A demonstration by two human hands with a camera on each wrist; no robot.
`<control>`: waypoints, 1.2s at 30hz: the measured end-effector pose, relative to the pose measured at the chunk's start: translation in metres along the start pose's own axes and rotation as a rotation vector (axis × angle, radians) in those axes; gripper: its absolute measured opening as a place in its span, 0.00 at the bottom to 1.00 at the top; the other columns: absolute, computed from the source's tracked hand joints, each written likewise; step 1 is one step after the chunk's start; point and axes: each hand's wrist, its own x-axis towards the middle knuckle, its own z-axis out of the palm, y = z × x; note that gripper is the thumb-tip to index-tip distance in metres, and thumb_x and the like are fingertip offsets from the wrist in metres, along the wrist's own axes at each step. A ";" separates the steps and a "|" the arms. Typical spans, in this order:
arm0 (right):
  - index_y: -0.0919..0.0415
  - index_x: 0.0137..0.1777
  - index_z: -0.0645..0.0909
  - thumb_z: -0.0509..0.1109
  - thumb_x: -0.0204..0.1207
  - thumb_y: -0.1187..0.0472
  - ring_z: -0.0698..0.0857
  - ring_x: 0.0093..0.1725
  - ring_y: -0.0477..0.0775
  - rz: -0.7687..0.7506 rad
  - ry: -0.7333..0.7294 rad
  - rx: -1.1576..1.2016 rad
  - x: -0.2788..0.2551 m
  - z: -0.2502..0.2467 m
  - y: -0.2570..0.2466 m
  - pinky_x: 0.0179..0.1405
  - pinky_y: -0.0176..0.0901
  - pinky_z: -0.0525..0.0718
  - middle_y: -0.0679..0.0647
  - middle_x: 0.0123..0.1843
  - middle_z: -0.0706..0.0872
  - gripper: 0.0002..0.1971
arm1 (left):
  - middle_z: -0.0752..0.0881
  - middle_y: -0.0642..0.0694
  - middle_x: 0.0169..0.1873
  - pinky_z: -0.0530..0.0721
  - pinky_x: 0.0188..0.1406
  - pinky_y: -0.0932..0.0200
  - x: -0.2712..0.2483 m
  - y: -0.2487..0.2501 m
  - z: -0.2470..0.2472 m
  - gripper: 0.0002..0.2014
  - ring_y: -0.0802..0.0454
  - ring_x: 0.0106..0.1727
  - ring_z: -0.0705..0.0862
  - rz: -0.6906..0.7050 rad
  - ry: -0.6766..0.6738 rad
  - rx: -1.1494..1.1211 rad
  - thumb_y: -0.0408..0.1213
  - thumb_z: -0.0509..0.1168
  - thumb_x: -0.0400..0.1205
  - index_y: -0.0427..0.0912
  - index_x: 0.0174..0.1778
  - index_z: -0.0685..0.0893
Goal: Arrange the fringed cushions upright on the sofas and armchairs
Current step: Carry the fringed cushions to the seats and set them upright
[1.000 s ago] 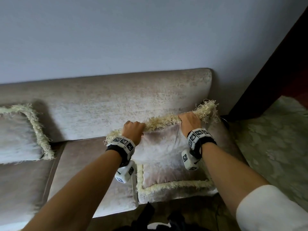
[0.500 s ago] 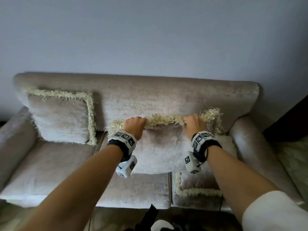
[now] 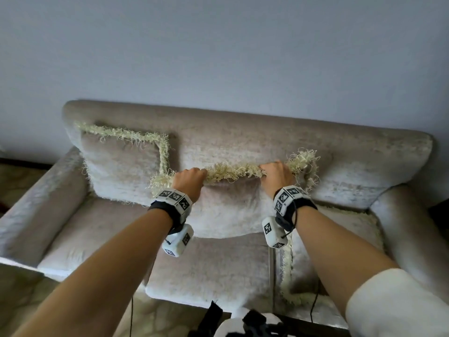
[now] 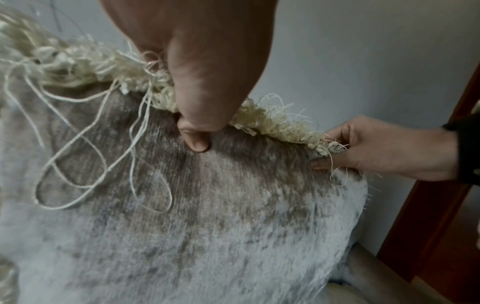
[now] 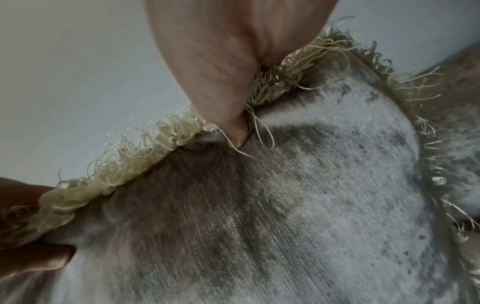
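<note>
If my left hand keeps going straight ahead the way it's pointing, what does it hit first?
Most likely the sofa backrest. The left hand grips the held cushion's top fringe and points toward it, though the gap between is hard to judge.

Left hand (image 4: 197,67): upper centre, thumb pressed into the plush face of the grey-beige cushion (image 4: 207,216), grip closed on its top edge. Cream fringe (image 4: 262,121): runs along that edge; long loose threads (image 4: 109,156) hang over the fabric. Right hand (image 4: 384,150): pinches the far corner. Pale wall (image 4: 363,61) behind; dark red-brown wooden post (image 4: 441,201) at right.
</note>
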 end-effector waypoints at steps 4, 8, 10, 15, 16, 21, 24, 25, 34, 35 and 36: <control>0.56 0.63 0.87 0.70 0.76 0.75 0.86 0.51 0.60 0.005 -0.026 0.056 0.026 0.013 -0.006 0.39 0.40 0.82 0.62 0.56 0.87 0.20 | 0.83 0.48 0.38 0.87 0.42 0.52 0.022 -0.017 0.003 0.04 0.49 0.38 0.84 -0.008 -0.022 -0.005 0.28 0.62 0.82 0.41 0.49 0.78; 0.56 0.65 0.85 0.69 0.77 0.75 0.85 0.56 0.62 0.047 -0.065 0.066 0.053 0.032 -0.003 0.50 0.42 0.83 0.63 0.58 0.86 0.20 | 0.83 0.49 0.37 0.86 0.41 0.55 0.052 -0.028 0.010 0.03 0.51 0.37 0.83 0.010 -0.055 0.010 0.32 0.63 0.83 0.42 0.50 0.79; 0.59 0.63 0.86 0.68 0.78 0.75 0.85 0.55 0.61 0.065 -0.098 0.078 0.069 0.046 0.001 0.48 0.39 0.80 0.62 0.56 0.86 0.18 | 0.83 0.49 0.36 0.85 0.41 0.56 0.071 -0.032 0.014 0.03 0.51 0.37 0.83 0.008 -0.077 0.008 0.31 0.63 0.83 0.42 0.50 0.80; 0.55 0.65 0.86 0.72 0.76 0.71 0.86 0.56 0.64 0.105 -0.134 0.101 0.105 0.085 0.009 0.54 0.48 0.87 0.63 0.59 0.84 0.19 | 0.84 0.49 0.39 0.79 0.38 0.60 0.112 -0.043 0.031 0.04 0.53 0.38 0.82 0.012 -0.140 0.026 0.31 0.64 0.82 0.42 0.51 0.79; 0.54 0.64 0.86 0.73 0.75 0.70 0.87 0.54 0.63 0.109 -0.141 0.110 0.114 0.092 0.010 0.52 0.50 0.89 0.63 0.59 0.85 0.19 | 0.83 0.50 0.38 0.78 0.38 0.61 0.121 -0.045 0.035 0.05 0.53 0.38 0.81 0.008 -0.139 0.020 0.31 0.64 0.82 0.42 0.51 0.79; 0.53 0.62 0.87 0.75 0.73 0.69 0.88 0.50 0.62 0.130 -0.178 0.095 0.136 0.125 0.016 0.49 0.50 0.90 0.60 0.55 0.88 0.18 | 0.82 0.48 0.38 0.77 0.37 0.60 0.149 -0.053 0.060 0.06 0.52 0.36 0.80 0.007 -0.198 0.016 0.29 0.63 0.82 0.41 0.52 0.79; 0.51 0.62 0.87 0.74 0.75 0.67 0.87 0.48 0.61 0.151 -0.211 0.084 0.143 0.140 0.017 0.47 0.48 0.88 0.60 0.53 0.87 0.17 | 0.80 0.49 0.39 0.75 0.38 0.61 0.165 -0.061 0.076 0.07 0.53 0.37 0.78 0.023 -0.223 0.029 0.27 0.61 0.82 0.41 0.53 0.78; 0.51 0.63 0.86 0.73 0.76 0.67 0.86 0.48 0.60 0.157 -0.219 0.075 0.146 0.146 0.018 0.48 0.48 0.88 0.60 0.54 0.87 0.18 | 0.80 0.49 0.39 0.75 0.38 0.60 0.170 -0.064 0.081 0.08 0.52 0.37 0.77 0.027 -0.230 0.027 0.27 0.61 0.82 0.41 0.54 0.77; 0.52 0.64 0.86 0.69 0.78 0.69 0.88 0.49 0.60 0.248 -0.256 -0.026 0.176 0.179 0.021 0.44 0.46 0.88 0.59 0.53 0.89 0.18 | 0.84 0.47 0.46 0.82 0.57 0.49 0.222 -0.079 0.122 0.13 0.47 0.47 0.85 0.061 -0.289 -0.038 0.23 0.62 0.78 0.42 0.55 0.76; 0.52 0.65 0.85 0.69 0.78 0.68 0.87 0.51 0.61 0.269 -0.243 -0.028 0.180 0.184 0.022 0.47 0.47 0.87 0.60 0.55 0.89 0.18 | 0.84 0.47 0.47 0.80 0.59 0.47 0.230 -0.078 0.130 0.13 0.46 0.48 0.85 0.056 -0.274 -0.044 0.23 0.62 0.77 0.42 0.54 0.76; 0.52 0.67 0.84 0.70 0.78 0.67 0.86 0.53 0.62 0.281 -0.231 -0.024 0.185 0.190 0.024 0.51 0.49 0.87 0.61 0.56 0.88 0.19 | 0.84 0.47 0.48 0.78 0.62 0.46 0.238 -0.077 0.138 0.14 0.46 0.50 0.84 0.051 -0.255 -0.053 0.22 0.61 0.77 0.42 0.54 0.76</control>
